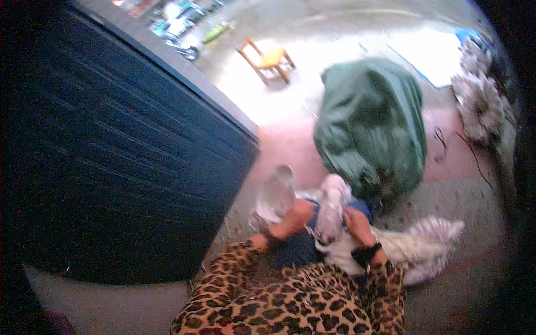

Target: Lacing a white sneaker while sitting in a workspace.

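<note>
Lower center of frame: left hand (297, 217) and right hand (358, 224), set apart; blur prevents telling whether either grips anything. Pale item (331, 207): located between the hands. Whitish bundle (413, 254): lower right. Green sack (371, 120): right of center, beyond the hands. Wooden chair (272, 58): top center.

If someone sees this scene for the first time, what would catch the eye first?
Probably the big green bundle, slightly right of centre, and the dark blue panel filling the left side. Then perhaps the leopard-print top at the bottom, with the left hand and right hand on either side of a blurred, pale item; farther off, a small wooden chair on bright ground.
</note>
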{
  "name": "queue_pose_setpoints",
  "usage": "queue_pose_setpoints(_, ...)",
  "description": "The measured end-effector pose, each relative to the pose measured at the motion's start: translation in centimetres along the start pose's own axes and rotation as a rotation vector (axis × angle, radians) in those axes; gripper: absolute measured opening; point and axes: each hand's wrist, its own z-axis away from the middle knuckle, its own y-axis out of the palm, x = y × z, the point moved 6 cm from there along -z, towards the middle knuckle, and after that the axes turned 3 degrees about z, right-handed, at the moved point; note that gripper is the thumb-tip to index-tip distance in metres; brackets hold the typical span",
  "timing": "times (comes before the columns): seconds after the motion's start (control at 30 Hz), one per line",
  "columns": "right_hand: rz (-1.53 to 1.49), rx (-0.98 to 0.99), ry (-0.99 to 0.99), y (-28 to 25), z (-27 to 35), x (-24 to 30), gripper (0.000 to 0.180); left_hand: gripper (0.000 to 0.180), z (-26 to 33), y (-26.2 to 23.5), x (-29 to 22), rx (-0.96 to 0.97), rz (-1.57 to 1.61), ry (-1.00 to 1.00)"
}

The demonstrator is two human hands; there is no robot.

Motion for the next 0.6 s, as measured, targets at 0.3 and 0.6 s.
queue_pose_setpoints(0.3, 0.092, 0.025, 0.072, -1.1, 1.1, 1.6, 0.026, 0.036, -4.2, 2.1, -1.7, 0.237, 0.132, -0.396)
queue_pose_setpoints(0.6, 0.080, 0.029, -0.046, -2.2, -0.2, -0.2, 0.016, 0.041, -4.2, 6.9, 1.2, 0.230, 0.322, -0.676)
